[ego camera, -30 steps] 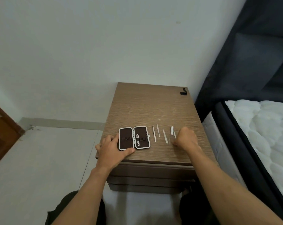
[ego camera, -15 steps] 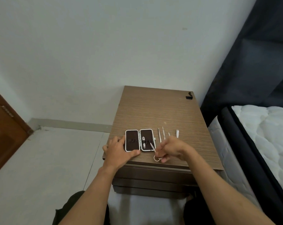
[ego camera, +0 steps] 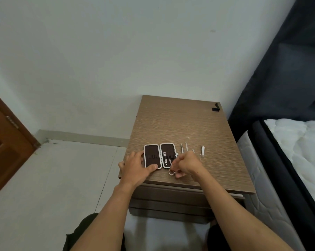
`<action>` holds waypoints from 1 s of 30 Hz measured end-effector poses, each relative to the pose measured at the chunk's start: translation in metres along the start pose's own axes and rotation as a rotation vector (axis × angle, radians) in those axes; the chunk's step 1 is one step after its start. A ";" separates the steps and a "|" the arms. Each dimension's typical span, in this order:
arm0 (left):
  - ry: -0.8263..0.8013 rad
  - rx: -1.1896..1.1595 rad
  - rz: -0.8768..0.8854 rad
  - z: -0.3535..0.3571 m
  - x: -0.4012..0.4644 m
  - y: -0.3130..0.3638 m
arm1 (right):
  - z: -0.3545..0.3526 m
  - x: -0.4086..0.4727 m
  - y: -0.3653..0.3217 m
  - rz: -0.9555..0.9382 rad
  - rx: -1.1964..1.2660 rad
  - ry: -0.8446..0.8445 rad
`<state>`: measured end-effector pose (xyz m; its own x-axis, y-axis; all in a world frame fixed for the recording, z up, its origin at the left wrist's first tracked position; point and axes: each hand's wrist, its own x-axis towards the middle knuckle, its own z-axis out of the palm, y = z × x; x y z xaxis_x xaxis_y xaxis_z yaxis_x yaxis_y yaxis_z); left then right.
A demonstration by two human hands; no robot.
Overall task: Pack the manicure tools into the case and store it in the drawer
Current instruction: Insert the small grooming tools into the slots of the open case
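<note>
An open manicure case (ego camera: 152, 153), dark inside with a white rim, lies on the wooden nightstand (ego camera: 182, 122) near its front edge. A small nail clipper (ego camera: 165, 157) sits in the case's right half. My left hand (ego camera: 135, 167) presses on the left half, thumb on its lower corner. My right hand (ego camera: 186, 164) grips small scissors (ego camera: 171, 171), ring handles toward me, tips over the right half. Loose on the wood to the right lie two thin metal tools (ego camera: 182, 148), another partly hidden by my hand, and a nail clipper (ego camera: 203, 150).
Closed drawers (ego camera: 171, 198) run below the top's front edge. A small black clip (ego camera: 215, 107) sits at the back right corner. A bed with a white mattress (ego camera: 297, 151) stands close on the right. A brown door (ego camera: 6, 142) is at the left.
My right hand picked up the scissors from the right end of the tool row and carried them left to the case. The left hand stayed on the case.
</note>
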<state>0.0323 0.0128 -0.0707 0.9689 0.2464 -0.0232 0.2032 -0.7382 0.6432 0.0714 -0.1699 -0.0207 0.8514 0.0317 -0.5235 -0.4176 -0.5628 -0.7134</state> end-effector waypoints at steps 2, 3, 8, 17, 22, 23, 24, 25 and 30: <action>-0.009 0.000 0.002 0.000 0.000 -0.001 | 0.003 0.003 -0.001 -0.043 -0.029 0.055; -0.019 0.004 0.004 0.000 0.001 -0.001 | 0.006 0.004 -0.002 -0.068 -0.070 0.083; -0.048 0.022 0.001 0.000 0.004 -0.002 | 0.016 0.009 -0.008 -0.206 -0.397 0.267; -0.020 -0.007 -0.008 -0.001 0.003 -0.002 | 0.010 0.017 -0.011 -0.153 -0.413 0.358; -0.023 -0.049 -0.002 -0.003 0.002 -0.001 | -0.041 0.028 0.000 -0.092 -0.318 0.590; -0.024 -0.057 0.002 -0.004 0.001 -0.001 | -0.050 0.030 0.002 -0.085 -0.333 0.596; -0.027 -0.061 0.007 -0.004 0.001 -0.001 | -0.056 0.033 0.006 -0.077 -0.356 0.582; -0.032 -0.060 0.015 -0.004 0.001 -0.002 | -0.061 0.036 0.009 -0.063 -0.387 0.557; -0.093 -0.042 0.022 -0.003 0.003 -0.005 | -0.068 0.051 0.022 -0.039 -0.383 0.502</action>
<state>0.0337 0.0192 -0.0715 0.9824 0.1696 -0.0786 0.1775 -0.7151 0.6761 0.1276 -0.2365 -0.0313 0.9477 -0.2808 -0.1516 -0.3191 -0.8278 -0.4614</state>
